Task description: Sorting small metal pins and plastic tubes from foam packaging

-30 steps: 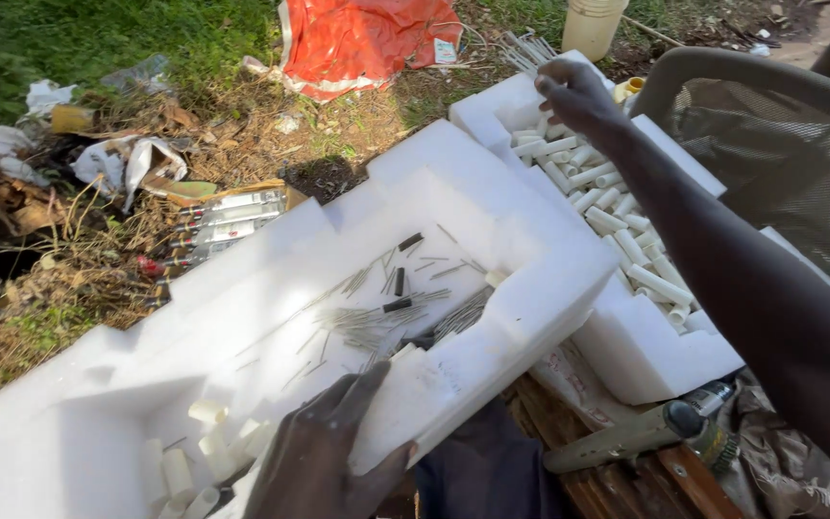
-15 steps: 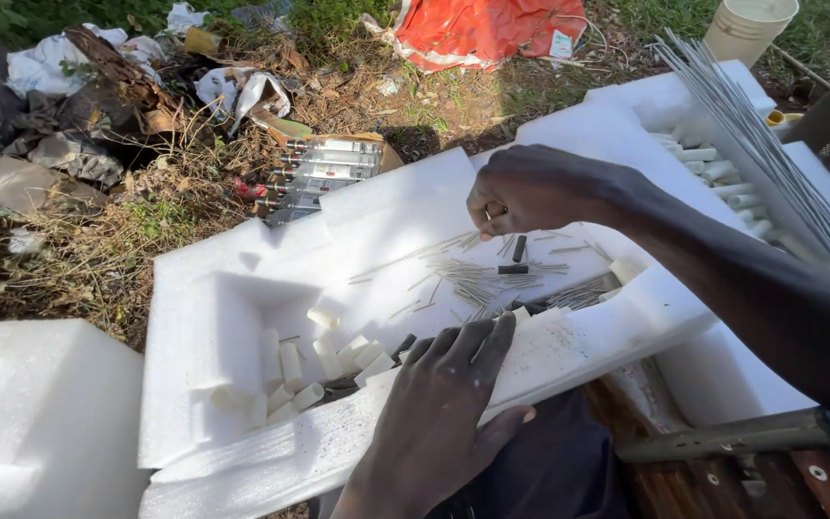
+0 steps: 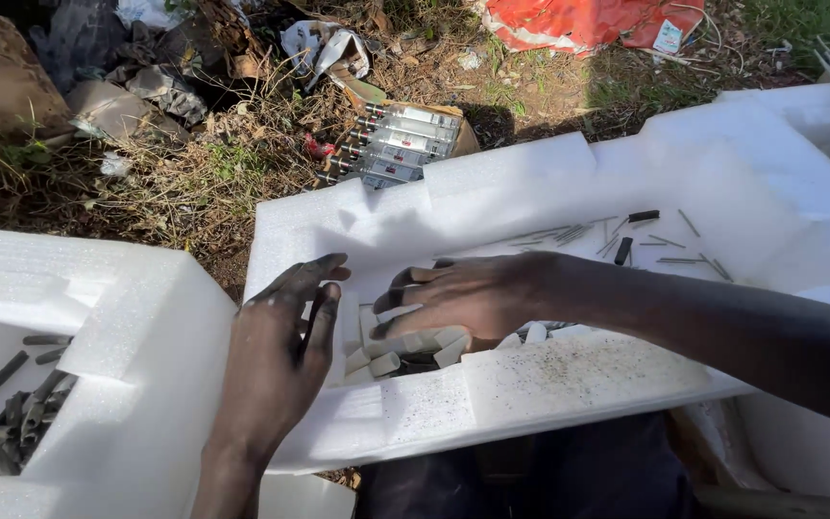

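Grip: neither hand clamps anything that shows; the left hand lies flat with fingers spread on the near wall of the foam tray, seemingly to steady it, while the right hand reaches in palm down, fingers loosely curled over the white sticks; whether a stick is pinched under them I cannot tell.
Left of the grip: a second foam box sits beside the left wrist, with dark rods heaped in its hollow, kept apart from the white pieces.
At the grip: the white sticks lie loose in the tray's deep pocket, just under both sets of fingertips, where the walls keep them from rolling off.
Right of the grip: thin metal pins are scattered on the tray's shallower floor past the right forearm, well clear of the fingers.
Beyond the grip: a cardboard carton of tubes rests on the littered grass, behind the tray's far wall.
Far right: an orange sack lies at the top edge.
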